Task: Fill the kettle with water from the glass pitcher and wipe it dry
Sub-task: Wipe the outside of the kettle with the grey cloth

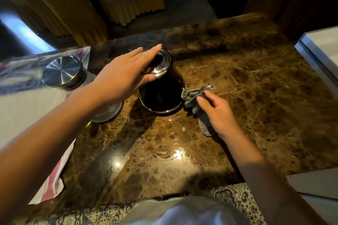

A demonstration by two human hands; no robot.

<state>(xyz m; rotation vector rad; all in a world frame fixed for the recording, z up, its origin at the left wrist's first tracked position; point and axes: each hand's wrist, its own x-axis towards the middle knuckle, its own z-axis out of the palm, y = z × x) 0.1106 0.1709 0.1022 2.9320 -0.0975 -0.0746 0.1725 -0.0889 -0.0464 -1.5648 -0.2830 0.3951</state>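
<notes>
A dark, shiny kettle (161,95) with a steel top stands upright in the middle of the brown marble counter (247,82). My left hand (122,76) lies flat over its lid, fingers spread, thumb against the steel rim. My right hand (217,113) pinches a grey cloth (193,102) wrapped around the kettle's thin curved spout (207,88), to the right of the body. The glass pitcher (73,82) with a steel lid stands to the left of the kettle, partly hidden by my left forearm.
Small puddles of water (170,155) glisten on the counter in front of the kettle. White and patterned cloth (23,107) covers the left side. A white block (321,51) lies at the right edge. Yellow-covered chairs (76,14) stand beyond the far edge.
</notes>
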